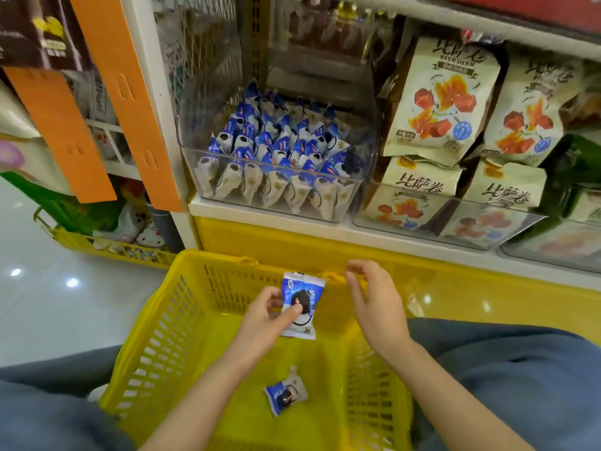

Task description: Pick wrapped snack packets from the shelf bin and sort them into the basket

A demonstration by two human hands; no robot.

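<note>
We see the left hand [266, 315] pinching a blue-and-white snack packet [300, 304] with thumb and fingers, upright above the yellow basket [156, 320]; right hand [374, 304] just beside it, fingers loosely curled, holding nothing; a second packet [286, 390] lies on the basket floor; the clear shelf bin [276, 203] behind holds many more packets.

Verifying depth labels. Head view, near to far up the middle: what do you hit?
loose snack packet on the basket floor → held snack packet pinched by the left hand → far rim of the yellow basket → clear shelf bin full of packets
</note>
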